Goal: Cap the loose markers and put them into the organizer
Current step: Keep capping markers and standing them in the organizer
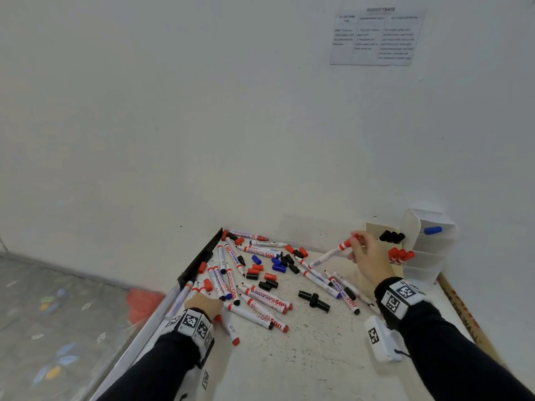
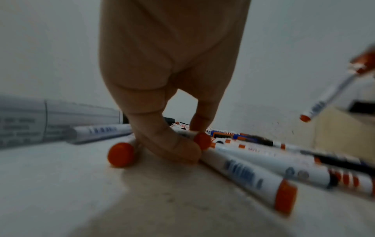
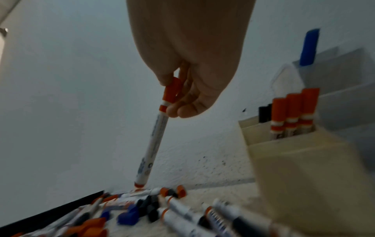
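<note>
My right hand (image 1: 365, 256) pinches a capped red marker (image 1: 327, 255) by its cap end, the barrel hanging down to the left, just left of the beige organizer (image 1: 374, 228). In the right wrist view the right hand (image 3: 182, 99) holds this marker (image 3: 156, 141) above the pile, beside the organizer (image 3: 304, 168), which holds red markers (image 3: 292, 112) and black ones (image 3: 264, 112). My left hand (image 1: 204, 306) is down on the pile of loose markers (image 1: 260, 302). Its thumb and finger (image 2: 194, 144) pinch the red end of a marker (image 2: 202, 141) lying on the table.
Loose red, blue and black caps (image 1: 269, 276) lie mid-table. A white tiered organizer (image 1: 428, 256) with one blue marker (image 1: 432, 230) stands behind the beige one. A white tagged box (image 1: 382, 340) sits near my right wrist. A black strip (image 1: 199, 259) and metal rail (image 1: 144, 337) edge the left side.
</note>
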A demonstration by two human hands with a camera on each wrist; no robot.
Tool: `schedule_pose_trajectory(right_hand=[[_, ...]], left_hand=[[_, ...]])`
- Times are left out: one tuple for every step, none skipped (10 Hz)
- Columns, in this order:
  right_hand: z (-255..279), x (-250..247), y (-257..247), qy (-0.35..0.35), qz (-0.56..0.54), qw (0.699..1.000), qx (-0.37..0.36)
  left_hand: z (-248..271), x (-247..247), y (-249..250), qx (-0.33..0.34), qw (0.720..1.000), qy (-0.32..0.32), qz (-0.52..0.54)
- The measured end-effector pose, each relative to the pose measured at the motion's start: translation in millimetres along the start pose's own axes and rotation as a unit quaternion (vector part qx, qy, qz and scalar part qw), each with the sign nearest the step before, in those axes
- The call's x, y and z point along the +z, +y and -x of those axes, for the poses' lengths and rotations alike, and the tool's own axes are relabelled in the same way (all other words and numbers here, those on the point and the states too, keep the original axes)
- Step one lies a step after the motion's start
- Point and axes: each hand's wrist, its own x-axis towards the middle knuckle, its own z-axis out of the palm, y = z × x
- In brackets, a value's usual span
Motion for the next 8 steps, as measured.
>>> schedule_pose_trajectory(right_hand=[[-21, -30, 3, 0.117, 0.024, 0.993, -0.005], [-34, -53, 9, 0.178, 0.053, 0.983, 0.002], [-40, -63, 24, 0.173, 0.112, 0.979, -0.001], [-40, -63, 38, 0.166, 0.179, 0.97, -0.014], [-35, -59, 40, 0.195, 0.164, 0.967, -0.021], [-32, -55, 42, 0.165, 0.17, 0.972, 0.006], [-32, -53, 49, 0.096, 0.253, 0.962, 0.04], [-35, -51, 55, 0.043, 0.349, 0.935, 0.044]], left_hand=[[-11, 7, 5, -0.011, 0.994, -0.053, 0.09], [-50, 28, 0, 0.015, 0.988, -0.054, 0.142], [-32, 25, 10, 0.027, 0.986, -0.065, 0.148], [-13, 22, 17, 0.021, 0.988, -0.076, 0.134], [-2, 20, 17, 0.048, 0.988, -0.086, 0.117], [3, 19, 17, 0.076, 0.988, -0.093, 0.097], [3, 18, 17, 0.079, 0.986, -0.11, 0.093], [4, 14, 17, 0.082, 0.985, -0.121, 0.087]])
